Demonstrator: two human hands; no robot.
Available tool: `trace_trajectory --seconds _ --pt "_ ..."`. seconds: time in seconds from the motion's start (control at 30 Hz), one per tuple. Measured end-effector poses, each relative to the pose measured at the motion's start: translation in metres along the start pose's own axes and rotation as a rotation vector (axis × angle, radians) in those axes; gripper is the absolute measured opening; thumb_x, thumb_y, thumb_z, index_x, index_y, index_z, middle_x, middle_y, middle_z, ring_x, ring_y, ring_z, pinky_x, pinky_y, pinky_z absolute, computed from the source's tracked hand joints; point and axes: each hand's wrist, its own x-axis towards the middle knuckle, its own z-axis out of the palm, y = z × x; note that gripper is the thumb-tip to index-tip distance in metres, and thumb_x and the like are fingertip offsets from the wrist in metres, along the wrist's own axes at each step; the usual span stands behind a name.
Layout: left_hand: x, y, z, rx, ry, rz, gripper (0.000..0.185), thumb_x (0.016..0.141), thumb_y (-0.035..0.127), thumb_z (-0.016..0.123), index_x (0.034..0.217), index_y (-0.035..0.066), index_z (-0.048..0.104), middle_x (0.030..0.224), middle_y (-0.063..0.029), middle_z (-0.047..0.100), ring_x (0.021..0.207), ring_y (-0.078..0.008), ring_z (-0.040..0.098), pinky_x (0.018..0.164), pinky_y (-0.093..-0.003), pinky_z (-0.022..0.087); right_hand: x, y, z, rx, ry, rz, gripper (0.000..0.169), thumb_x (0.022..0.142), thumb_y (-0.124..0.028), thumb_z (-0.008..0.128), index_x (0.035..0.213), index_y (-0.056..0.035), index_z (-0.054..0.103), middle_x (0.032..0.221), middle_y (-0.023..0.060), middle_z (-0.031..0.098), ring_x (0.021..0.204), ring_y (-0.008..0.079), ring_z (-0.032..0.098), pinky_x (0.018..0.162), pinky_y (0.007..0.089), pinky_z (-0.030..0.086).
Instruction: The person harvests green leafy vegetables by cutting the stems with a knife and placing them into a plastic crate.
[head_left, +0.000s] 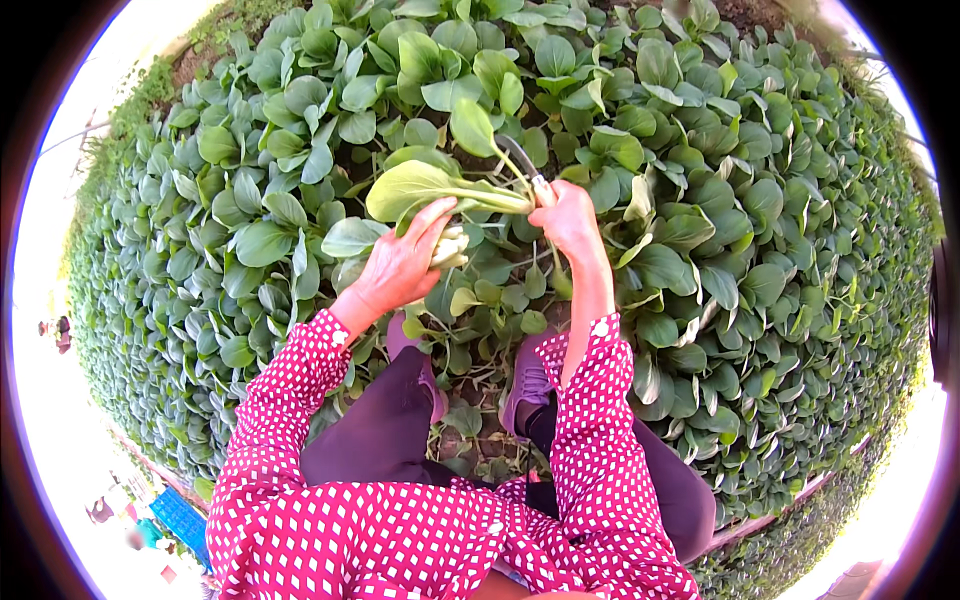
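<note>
My left hand (405, 259) is closed around cut leafy greens, their pale stem ends (450, 247) poking out beside the fingers. Its fingertips touch a larger light-green plant (420, 191) that lies level above it, leaves to the left and base to the right. My right hand (566, 214) grips the handle of a knife with a dark curved blade (517, 156); its fingers are at that plant's base and also seem to pinch a stalk. One upright yellow-green leaf (472, 129) crosses in front of the blade. The roots are not visible.
Dense rows of leafy greens (750, 202) surround me on both sides and ahead. Small low plants and soil lie between my purple shoes (529, 382). A blue plastic crate (180, 521) stands at the lower left, beyond the bed's edge.
</note>
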Motion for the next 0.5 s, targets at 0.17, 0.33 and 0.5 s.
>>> trace_trajectory --seconds 0.17,0.33,0.5 --pt "-0.008 0.006 -0.008 -0.230 0.016 -0.243 0.074 0.065 0.004 0.070 0.134 0.000 0.043 0.143 -0.0131 0.041 0.128 -0.0315 0.047 0.101 -0.0379 0.046 -0.004 -0.013 -0.001 -0.059 0.342 0.091 0.013 0.074 -0.008 0.066 0.083 0.0010 0.062 0.072 0.0169 0.061 0.069 0.0300 0.062 0.065 0.0407 0.048" --pt "-0.012 0.012 0.003 -0.562 0.123 -0.271 0.077 0.063 0.001 0.073 0.135 -0.001 0.043 0.140 -0.0145 0.042 0.129 -0.0262 0.044 0.109 -0.0358 0.034 -0.020 -0.031 0.012 0.935 -0.080 0.043 0.037 0.081 -0.006 0.075 0.115 -0.0008 0.063 0.075 -0.0034 0.060 0.055 0.0031 0.049 0.046 0.0183 0.038" --pt "-0.016 0.011 0.011 -1.040 0.054 -0.525 0.082 0.066 -0.003 0.073 0.141 0.001 0.039 0.134 -0.0071 0.045 0.122 -0.0187 0.047 0.103 -0.0331 0.040 -0.028 -0.016 0.022 1.094 -0.085 0.034 0.026 0.084 -0.007 0.072 0.109 -0.0014 0.063 0.095 0.0081 0.069 0.060 0.0033 0.051 0.048 0.0178 0.039"
